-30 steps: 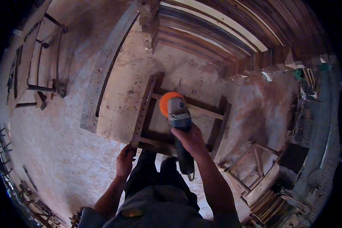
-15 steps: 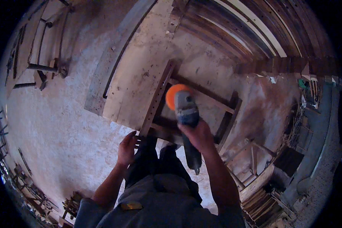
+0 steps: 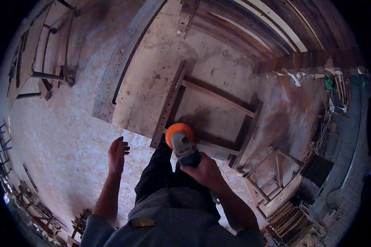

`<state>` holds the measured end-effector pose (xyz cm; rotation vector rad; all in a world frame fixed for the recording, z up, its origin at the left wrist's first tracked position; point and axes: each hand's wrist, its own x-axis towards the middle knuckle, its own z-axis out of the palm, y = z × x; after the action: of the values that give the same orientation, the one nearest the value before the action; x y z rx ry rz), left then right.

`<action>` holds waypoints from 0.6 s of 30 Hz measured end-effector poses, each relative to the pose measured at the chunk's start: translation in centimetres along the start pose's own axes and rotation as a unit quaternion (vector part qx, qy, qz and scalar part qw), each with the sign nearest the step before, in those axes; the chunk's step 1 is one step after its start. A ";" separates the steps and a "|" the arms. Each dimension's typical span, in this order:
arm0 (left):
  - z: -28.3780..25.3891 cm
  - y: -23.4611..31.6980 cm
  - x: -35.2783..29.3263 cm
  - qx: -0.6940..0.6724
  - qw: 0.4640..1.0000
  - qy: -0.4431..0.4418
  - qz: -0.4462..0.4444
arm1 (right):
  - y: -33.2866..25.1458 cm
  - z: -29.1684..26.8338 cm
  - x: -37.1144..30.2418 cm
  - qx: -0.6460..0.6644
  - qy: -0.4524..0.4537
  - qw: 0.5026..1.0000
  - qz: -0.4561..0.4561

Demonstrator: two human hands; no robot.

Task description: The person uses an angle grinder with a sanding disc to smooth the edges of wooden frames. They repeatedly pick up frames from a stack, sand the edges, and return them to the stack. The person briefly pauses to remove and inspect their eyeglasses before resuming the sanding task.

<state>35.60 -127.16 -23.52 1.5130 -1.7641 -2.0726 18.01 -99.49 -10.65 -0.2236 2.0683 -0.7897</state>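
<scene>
Angle grinder [image 3: 180,143], tipped with an orange disc [image 3: 181,131], is at the near edge of the tabletop [image 3: 143,88], by the near-left corner of a dark wooden frame [image 3: 168,107]. Its head points away from the person and a little to the left; the long axis runs on a slant from the disc back toward the right forearm. The right hand [image 3: 203,168] is closed around the body behind the dark collar. The left hand [image 3: 118,150] holds nothing; its fingers are loosely bent, and it hangs apart from the frame, over the pale floor [image 3: 72,136] left of the tabletop.

The frame lies slanted on the tabletop, a row of holes along its left rail and a crossbar [image 3: 218,98] joining the two sides toward the far end. Disc and head cover part of the near rail [image 3: 216,150]; from overhead I cannot tell whether the disc touches the wood or sits just above it. The grinder's rear end is hidden by the right hand and forearm. Beyond the tabletop, stacked planks [image 3: 245,31] are cut off by the picture's upper edge.
</scene>
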 end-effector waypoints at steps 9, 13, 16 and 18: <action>2.8 2.2 1.1 0.074 0.993 -0.031 0.082 | 1.2 1.9 1.0 0.007 0.027 0.999 -0.023; 5.8 4.3 0.9 0.339 0.860 0.009 0.382 | 1.9 -1.1 -2.4 0.014 0.062 0.997 0.051; 10.7 6.0 -1.5 0.443 0.762 -0.111 0.458 | 6.2 -3.0 -5.5 0.061 0.113 0.985 0.113; 14.8 5.8 -2.7 0.493 0.695 -0.193 0.486 | 8.2 -4.6 -8.7 0.126 0.183 0.970 0.100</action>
<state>24.14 -116.70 -19.08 -0.1893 -3.0490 -0.8582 20.58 -87.21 -7.84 0.2892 2.2568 -1.0161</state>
